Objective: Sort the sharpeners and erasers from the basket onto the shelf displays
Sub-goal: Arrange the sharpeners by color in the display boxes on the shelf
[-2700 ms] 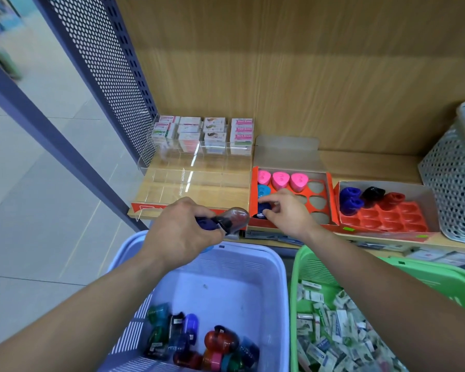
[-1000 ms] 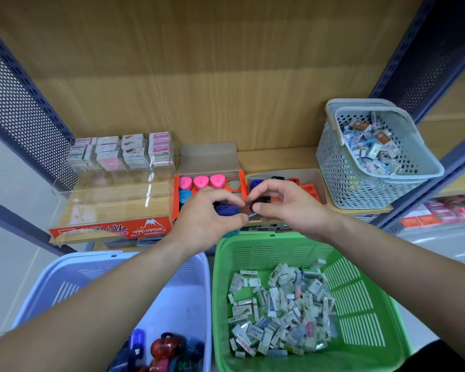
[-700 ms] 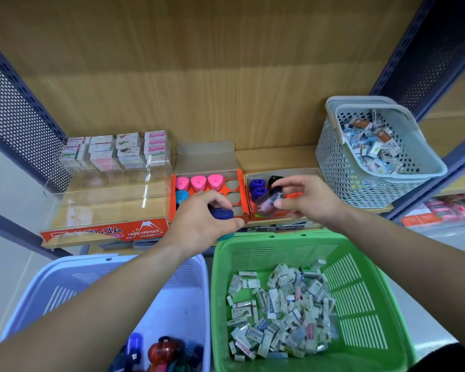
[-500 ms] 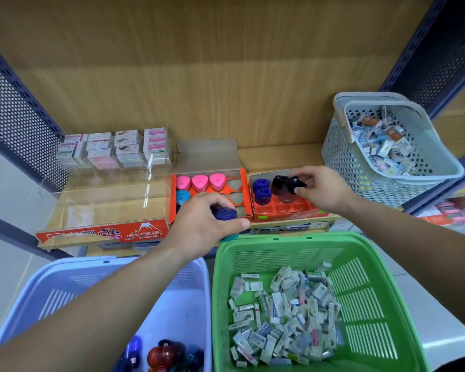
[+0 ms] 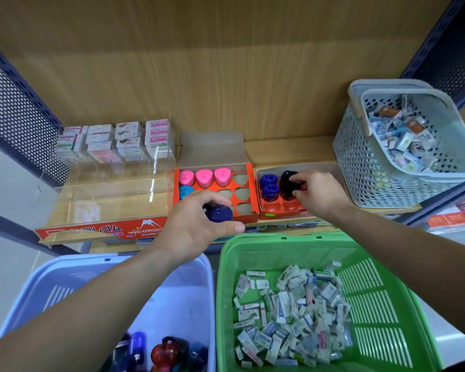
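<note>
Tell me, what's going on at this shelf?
A person is stocking a shelf. The right hand pinches a black sharpener at the right tray, beside two blue ones. The left hand holds a blue sharpener by the orange tray. More sharpeners lie in the blue basket, erasers in the green basket.

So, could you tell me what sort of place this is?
Probably a stationery shop: a wood-backed retail shelf, an orange cardboard display box of pink sharpeners, and a clear plastic case of boxed erasers.
</note>
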The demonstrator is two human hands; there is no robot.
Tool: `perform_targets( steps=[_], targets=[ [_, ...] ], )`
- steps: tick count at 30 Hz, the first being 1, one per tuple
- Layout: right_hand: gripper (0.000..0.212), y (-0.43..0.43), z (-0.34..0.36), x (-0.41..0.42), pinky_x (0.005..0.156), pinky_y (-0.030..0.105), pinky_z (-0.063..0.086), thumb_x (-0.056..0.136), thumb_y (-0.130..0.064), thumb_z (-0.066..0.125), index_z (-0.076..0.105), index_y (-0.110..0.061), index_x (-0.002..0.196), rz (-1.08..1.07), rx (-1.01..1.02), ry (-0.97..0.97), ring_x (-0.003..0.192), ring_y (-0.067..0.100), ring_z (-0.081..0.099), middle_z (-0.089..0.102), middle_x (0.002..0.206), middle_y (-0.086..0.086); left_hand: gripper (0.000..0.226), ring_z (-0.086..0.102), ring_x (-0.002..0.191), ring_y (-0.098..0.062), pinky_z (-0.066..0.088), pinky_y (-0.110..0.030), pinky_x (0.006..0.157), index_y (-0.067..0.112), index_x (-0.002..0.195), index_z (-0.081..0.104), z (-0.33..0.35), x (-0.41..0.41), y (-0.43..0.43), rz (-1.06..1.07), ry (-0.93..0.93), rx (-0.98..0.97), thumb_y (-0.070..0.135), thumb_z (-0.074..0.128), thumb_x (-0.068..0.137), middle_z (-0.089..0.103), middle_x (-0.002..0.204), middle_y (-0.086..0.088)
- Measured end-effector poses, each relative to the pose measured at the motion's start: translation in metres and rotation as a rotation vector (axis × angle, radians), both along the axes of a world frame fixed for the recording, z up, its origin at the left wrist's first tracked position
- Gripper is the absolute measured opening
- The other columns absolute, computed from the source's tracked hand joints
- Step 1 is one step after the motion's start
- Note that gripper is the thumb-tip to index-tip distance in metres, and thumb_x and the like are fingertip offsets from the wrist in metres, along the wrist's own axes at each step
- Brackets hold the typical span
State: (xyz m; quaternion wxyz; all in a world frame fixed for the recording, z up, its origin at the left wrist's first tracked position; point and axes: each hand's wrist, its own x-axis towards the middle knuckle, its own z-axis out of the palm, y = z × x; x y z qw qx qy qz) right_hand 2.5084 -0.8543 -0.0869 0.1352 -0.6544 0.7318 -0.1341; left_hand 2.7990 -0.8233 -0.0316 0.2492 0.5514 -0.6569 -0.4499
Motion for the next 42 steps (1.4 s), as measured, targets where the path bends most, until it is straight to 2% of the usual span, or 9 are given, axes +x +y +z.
perform_targets(
  steps=[2, 5, 11, 15, 21, 28, 35, 40, 42],
  targets=[
    [0.033, 0.011, 0.014, 0.01, 0.092, 0.033, 0.054, 0.088, -0.019, 0.073, 0.072, -0.024, 0.12, 0.001, -0.066, -0.045, 0.1, 0.018, 0.065, 0.066, 0.117, -0.003, 0.038, 0.063, 0.091, -0.008, 0.052, -0.019, 0.079, 0.03, 0.091, 0.07, 0.005, 0.0, 0.0, 0.008, 0.027, -0.001, 0.03, 0.093, 0.061, 0.067, 0.1, 0.009],
    [0.027, 0.031, 0.044, 0.046, 0.074, 0.023, 0.051, 0.084, -0.017, 0.079, 0.072, -0.032, 0.105, 0.167, -0.017, -0.374, 0.076, 0.009, 0.066, 0.067, 0.095, -0.008, 0.037, 0.062, 0.08, -0.006, 0.053, -0.021, 0.074, 0.03, 0.09, 0.07, 0.013, -0.001, 0.001, 0.023, 0.085, 0.001, 0.03, 0.093, 0.061, 0.069, 0.089, 0.011],
    [0.054, 0.054, 0.085, 0.096, 0.068, 0.021, 0.052, 0.072, -0.014, 0.091, 0.064, -0.027, 0.117, 0.373, 0.101, -0.751, 0.081, 0.02, 0.072, 0.065, 0.104, -0.002, 0.037, 0.063, 0.078, -0.008, 0.05, -0.021, 0.074, 0.021, 0.098, 0.072, 0.023, -0.005, 0.004, 0.054, 0.184, 0.01, 0.027, 0.091, 0.067, 0.071, 0.086, 0.007],
    [0.057, 0.06, 0.083, 0.105, 0.077, 0.041, 0.059, 0.073, -0.009, 0.089, 0.064, -0.027, 0.121, 0.406, 0.088, -0.812, 0.074, 0.019, 0.069, 0.061, 0.102, -0.001, 0.042, 0.064, 0.086, -0.01, 0.052, -0.027, 0.084, 0.023, 0.103, 0.071, 0.027, -0.004, 0.01, 0.045, 0.215, 0.022, 0.034, 0.088, 0.067, 0.072, 0.097, 0.001],
    [0.052, 0.062, 0.084, 0.095, 0.076, 0.028, 0.057, 0.084, 0.006, 0.075, 0.059, -0.016, 0.127, 0.383, 0.147, -0.933, 0.078, 0.016, 0.073, 0.06, 0.117, 0.007, 0.041, 0.066, 0.099, -0.016, 0.052, -0.028, 0.094, 0.02, 0.119, 0.068, 0.029, 0.01, 0.009, -0.058, 0.247, 0.059, 0.01, 0.082, 0.081, 0.071, 0.114, -0.01],
    [0.048, 0.056, 0.074, 0.098, 0.078, 0.046, 0.055, 0.087, -0.003, 0.076, 0.058, -0.025, 0.126, 0.378, 0.174, -0.952, 0.068, 0.016, 0.062, 0.062, 0.122, 0.002, 0.038, 0.062, 0.085, -0.002, 0.046, -0.02, 0.083, 0.027, 0.105, 0.065, 0.027, 0.016, 0.004, -0.071, 0.166, 0.011, 0.007, 0.084, 0.078, 0.067, 0.097, 0.008],
    [0.053, 0.045, 0.067, 0.104, 0.069, 0.026, 0.051, 0.078, -0.009, 0.085, 0.059, -0.02, 0.123, 0.323, 0.197, -0.957, 0.069, 0.013, 0.063, 0.068, 0.116, 0.006, 0.032, 0.062, 0.084, -0.006, 0.052, -0.024, 0.083, 0.019, 0.102, 0.07, 0.027, 0.027, 0.003, -0.052, 0.182, 0.001, 0.005, 0.084, 0.077, 0.069, 0.092, 0.006],
    [0.052, 0.043, 0.063, 0.116, 0.082, 0.034, 0.057, 0.085, 0.002, 0.075, 0.06, -0.021, 0.129, 0.4, 0.248, -0.989, 0.083, 0.023, 0.07, 0.068, 0.118, 0.006, 0.024, 0.062, 0.076, -0.011, 0.059, -0.032, 0.066, 0.013, 0.102, 0.07, 0.025, 0.041, 0.006, -0.023, 0.18, 0.035, 0.003, 0.08, 0.082, 0.067, 0.093, -0.001],
    [0.05, 0.043, 0.062, 0.125, 0.086, 0.039, 0.058, 0.082, -0.005, 0.081, 0.063, -0.022, 0.125, 0.414, 0.217, -0.976, 0.085, 0.026, 0.072, 0.068, 0.116, 0.003, 0.025, 0.062, 0.075, -0.012, 0.059, -0.037, 0.071, 0.015, 0.098, 0.07, 0.023, 0.047, 0.005, -0.017, 0.157, 0.009, 0.008, 0.084, 0.079, 0.068, 0.09, 0.002]
  ],
)
